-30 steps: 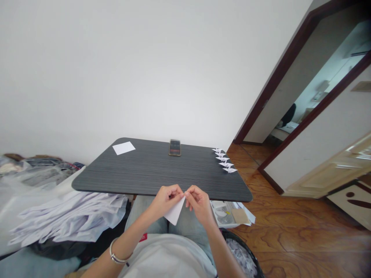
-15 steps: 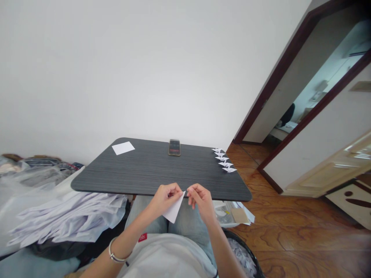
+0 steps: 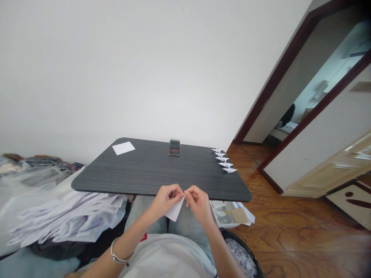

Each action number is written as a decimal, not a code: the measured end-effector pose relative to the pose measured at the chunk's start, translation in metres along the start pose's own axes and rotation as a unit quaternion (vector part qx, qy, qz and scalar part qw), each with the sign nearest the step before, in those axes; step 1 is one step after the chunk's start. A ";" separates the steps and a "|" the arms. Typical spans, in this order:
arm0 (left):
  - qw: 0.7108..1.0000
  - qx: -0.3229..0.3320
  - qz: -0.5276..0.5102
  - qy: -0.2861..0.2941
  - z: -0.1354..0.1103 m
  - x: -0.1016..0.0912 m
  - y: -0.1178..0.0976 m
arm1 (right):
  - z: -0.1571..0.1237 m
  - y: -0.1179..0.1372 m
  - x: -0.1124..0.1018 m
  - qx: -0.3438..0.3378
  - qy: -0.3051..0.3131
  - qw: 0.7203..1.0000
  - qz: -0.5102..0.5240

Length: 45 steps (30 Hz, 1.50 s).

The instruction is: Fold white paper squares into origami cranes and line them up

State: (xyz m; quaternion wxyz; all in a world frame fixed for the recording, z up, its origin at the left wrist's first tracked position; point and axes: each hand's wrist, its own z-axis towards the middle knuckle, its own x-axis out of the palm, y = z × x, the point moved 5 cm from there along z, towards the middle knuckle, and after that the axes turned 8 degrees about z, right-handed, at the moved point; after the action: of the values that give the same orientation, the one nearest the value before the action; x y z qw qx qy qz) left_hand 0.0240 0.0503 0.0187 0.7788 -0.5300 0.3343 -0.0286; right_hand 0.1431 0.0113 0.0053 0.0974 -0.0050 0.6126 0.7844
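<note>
Currently holding a small, roughly triangular piece of folded white paper (image 3: 175, 212) between both hands, above the lap and just by the near edge of a dark grey, wood-grained bench (image 3: 156, 168) with rounded corners. Gripping the upper part of the paper in the left hand (image 3: 166, 199), pressing thumb against curled forefinger. Pinching the upper tip between thumb and forefinger of the right hand (image 3: 199, 202), close beside the left fingertips; keeping the remaining right fingers loosely bent. Pointing the lower corner of the paper down toward light blue jeans (image 3: 143, 214). Cannot make out single creases or count layers.

Wearing a silver-coloured bangle (image 3: 115, 255) on the left wrist.

Noting on the bench a flat white rectangular sheet (image 3: 123, 148) near the far left corner, and a dark-screened phone with a gold-coloured edge (image 3: 174, 147) near the middle of the far edge. Counting five folded white paper figures with pointed ends (image 3: 222, 159), set close together in a slanting row along the right edge.

Seeing below, at right, a black-rimmed bin (image 3: 253, 255) containing white paper pieces; at left, a heap of rumpled white cloth (image 3: 71, 216).
</note>
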 end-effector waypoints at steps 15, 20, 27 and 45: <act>0.999 -0.041 -0.025 0.015 -0.001 0.003 0.012 | 0.001 0.001 -0.001 -0.001 0.006 1.000 0.002; 0.999 -0.042 -0.010 0.026 -0.004 0.000 0.015 | 0.005 -0.001 -0.010 -0.011 -0.036 0.998 0.042; 0.998 -0.041 -0.013 0.038 -0.009 -0.006 0.023 | 0.013 -0.010 -0.034 -0.016 -0.086 0.994 0.071; 0.997 -0.036 -0.069 0.031 -0.009 -0.017 0.020 | 0.017 -0.015 -0.030 0.052 -0.040 0.974 0.217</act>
State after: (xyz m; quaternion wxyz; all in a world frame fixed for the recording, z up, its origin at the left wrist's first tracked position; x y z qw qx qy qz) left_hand -0.0003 0.0592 0.0081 0.7448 -0.5783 0.3215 -0.0861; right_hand 0.1773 0.0271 -0.0009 -0.0506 0.1640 0.6350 0.7532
